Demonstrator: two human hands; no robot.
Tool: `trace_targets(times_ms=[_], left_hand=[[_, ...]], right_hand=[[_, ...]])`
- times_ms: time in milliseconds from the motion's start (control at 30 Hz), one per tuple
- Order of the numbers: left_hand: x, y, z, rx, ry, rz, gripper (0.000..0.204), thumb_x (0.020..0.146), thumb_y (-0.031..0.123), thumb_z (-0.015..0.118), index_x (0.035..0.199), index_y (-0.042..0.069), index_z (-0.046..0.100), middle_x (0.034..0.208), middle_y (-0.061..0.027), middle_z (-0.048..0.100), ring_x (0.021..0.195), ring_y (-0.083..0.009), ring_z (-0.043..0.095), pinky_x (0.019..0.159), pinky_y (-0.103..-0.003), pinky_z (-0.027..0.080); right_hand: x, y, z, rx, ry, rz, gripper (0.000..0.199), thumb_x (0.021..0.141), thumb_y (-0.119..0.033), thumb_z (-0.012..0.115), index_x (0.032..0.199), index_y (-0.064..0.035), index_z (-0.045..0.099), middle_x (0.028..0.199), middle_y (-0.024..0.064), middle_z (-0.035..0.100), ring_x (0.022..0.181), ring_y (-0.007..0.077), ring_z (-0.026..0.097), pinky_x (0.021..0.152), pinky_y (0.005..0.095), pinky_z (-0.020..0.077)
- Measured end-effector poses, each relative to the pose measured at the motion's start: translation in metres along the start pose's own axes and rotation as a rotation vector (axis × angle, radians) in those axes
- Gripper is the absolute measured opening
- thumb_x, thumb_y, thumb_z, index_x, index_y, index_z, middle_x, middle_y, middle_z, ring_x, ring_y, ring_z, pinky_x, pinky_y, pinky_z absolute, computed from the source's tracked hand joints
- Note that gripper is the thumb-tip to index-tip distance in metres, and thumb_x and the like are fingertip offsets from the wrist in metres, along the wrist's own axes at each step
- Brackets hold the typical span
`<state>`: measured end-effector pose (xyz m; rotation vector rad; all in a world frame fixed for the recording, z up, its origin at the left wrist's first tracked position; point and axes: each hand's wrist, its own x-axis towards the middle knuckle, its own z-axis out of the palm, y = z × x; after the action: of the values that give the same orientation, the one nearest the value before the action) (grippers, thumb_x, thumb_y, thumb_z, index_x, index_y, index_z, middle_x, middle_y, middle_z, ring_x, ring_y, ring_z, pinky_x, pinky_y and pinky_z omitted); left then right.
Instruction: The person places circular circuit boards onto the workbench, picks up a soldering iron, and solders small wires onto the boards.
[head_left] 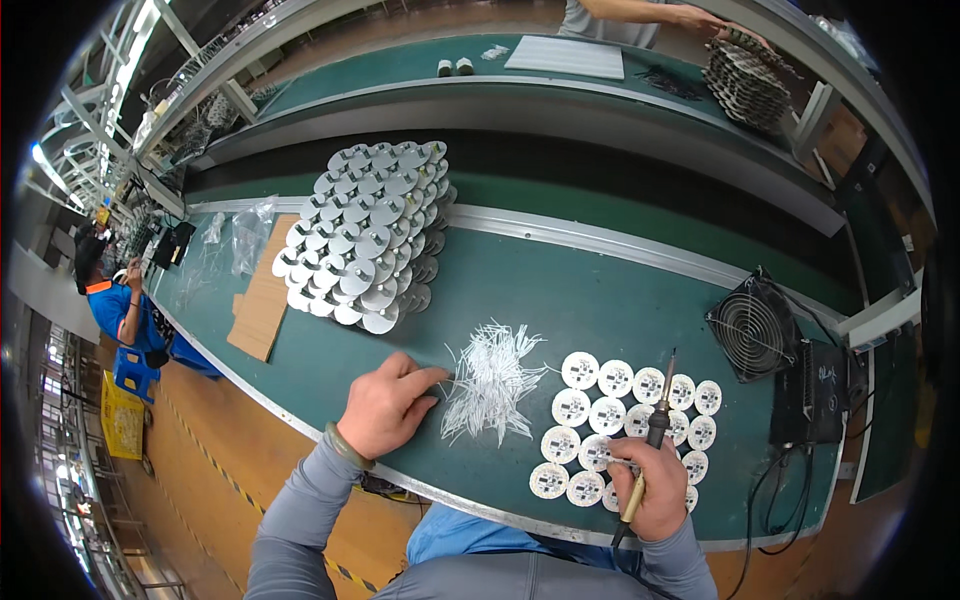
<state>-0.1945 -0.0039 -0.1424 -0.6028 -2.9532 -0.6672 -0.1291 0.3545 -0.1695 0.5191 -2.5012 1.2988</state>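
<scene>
Stretching across the view, the green worktop (620, 310) carried everything within reach, a pale metal rail (560, 232) along its far edge. A person in blue (115, 310) was at the far left, beyond the left end. Toward the back left rose a big stack of silver discs (350, 240), set in many close rows. On the near right lay a group of round white boards (606, 414), arranged in rough rows, each bearing small dark parts. A flat piece of brown cardboard (262, 305) rested just left of the stack, and a loose heap of thin white wires (495, 385) lay between the stack and the boards, nearer the person. At the right stood a black fan (752, 332) with a round guard, a dark box (808, 395) just beside it. The left hand (390, 405) was at the left edge of the wires, its grip narrow, thumb and forefinger close together; whether a wire was caught between them, I cannot tell. Over the near boards, the right hand (655, 490) had its grip closed around the soldering iron (658, 428), which slanted upward, its thin tip pointing away from the person, above the boards.
</scene>
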Motion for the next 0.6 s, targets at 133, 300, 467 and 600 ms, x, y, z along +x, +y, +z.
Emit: trace_targets(times_ms=[133, 300, 467, 600], left_hand=[[0.003, -0.019, 0.01, -0.011, -0.053, 0.118, 0.027, 0.081, 0.003, 0.077, 0.107, 0.008, 0.071, 0.096, -0.011, 0.06, 0.08, -0.0325, 0.065, 0.067, -0.041, 0.054], [-0.004, -0.02, 0.021, 0.067, -0.028, 0.129, 0.009, 0.087, 0.006, 0.07, 0.095, 0.008, 0.065, 0.096, -0.0106, 0.06, 0.077, -0.0328, 0.066, 0.065, -0.044, 0.053], [-0.014, -0.024, 0.019, -0.007, 0.107, 0.047, 0.011, 0.088, 0.0, 0.068, 0.097, 0.005, 0.063, 0.091, -0.0118, 0.061, 0.075, -0.0327, 0.065, 0.065, -0.041, 0.053], [-0.013, 0.007, 0.009, -0.553, 0.084, -0.259, 0.01, 0.095, -0.007, 0.06, 0.099, 0.001, 0.059, 0.088, -0.0095, 0.066, 0.076, -0.0207, 0.067, 0.068, -0.032, 0.053]], right_hand=[[0.006, -0.002, -0.001, -0.008, -0.078, 0.0, 0.039, 0.077, 0.004, 0.078, 0.112, -0.0071, 0.066, 0.097, 0.0139, 0.075, 0.086, 0.0358, 0.069, 0.08, 0.0448, 0.0521], [0.009, 0.01, -0.009, -0.016, -0.13, -0.044, 0.039, 0.077, 0.003, 0.078, 0.113, -0.0079, 0.066, 0.099, 0.0128, 0.075, 0.087, 0.0352, 0.07, 0.082, 0.0456, 0.0522], [0.011, 0.01, -0.014, 0.022, -0.174, -0.012, 0.037, 0.077, 0.001, 0.078, 0.111, -0.0076, 0.068, 0.1, 0.0119, 0.075, 0.086, 0.036, 0.07, 0.084, 0.0464, 0.0526], [0.003, 0.003, -0.02, -0.002, -0.241, 0.022, 0.036, 0.078, -0.001, 0.079, 0.112, -0.008, 0.068, 0.099, 0.013, 0.075, 0.087, 0.0366, 0.07, 0.085, 0.0464, 0.0529]])
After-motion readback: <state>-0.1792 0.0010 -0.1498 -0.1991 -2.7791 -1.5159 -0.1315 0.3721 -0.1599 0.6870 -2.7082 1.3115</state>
